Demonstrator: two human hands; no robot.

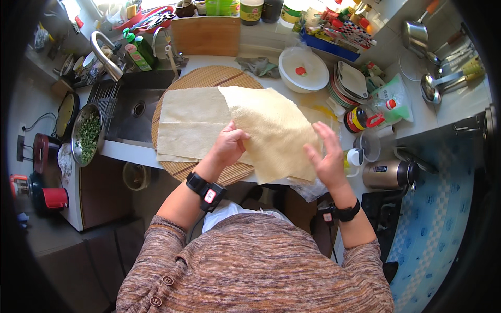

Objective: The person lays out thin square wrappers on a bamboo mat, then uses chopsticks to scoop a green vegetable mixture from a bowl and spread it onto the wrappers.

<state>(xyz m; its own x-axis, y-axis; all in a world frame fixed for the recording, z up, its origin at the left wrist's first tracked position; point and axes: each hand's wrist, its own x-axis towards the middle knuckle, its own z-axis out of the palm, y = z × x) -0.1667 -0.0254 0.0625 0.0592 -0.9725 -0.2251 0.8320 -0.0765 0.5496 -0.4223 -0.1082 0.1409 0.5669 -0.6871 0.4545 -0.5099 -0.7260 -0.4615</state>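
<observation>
A thin beige food sheet (pixel 270 129), apparently tofu skin, hangs slightly bent over the near right side of a round slatted bamboo mat (pixel 211 74). My left hand (pixel 231 143) pinches its left edge between thumb and fingers. Thumb and fingers spread apart, my right hand (pixel 330 160) is at the sheet's right edge; whether it touches is hard to tell. Another beige sheet (pixel 191 113) lies flat on the mat's left half, with a further layer showing beneath its front edge. Crumpled clear plastic (pixel 309 190) sits under the lifted sheet's near right corner.
Left of the mat are a sink (pixel 135 94) and a steel bowl of chopped greens (pixel 88 135). A white bowl (pixel 303 70), stacked plates (pixel 350 80) and a dark sauce bottle (pixel 355 119) stand to the right, beyond a metal thermos (pixel 385 174). A cutting board (pixel 205 36) leans behind.
</observation>
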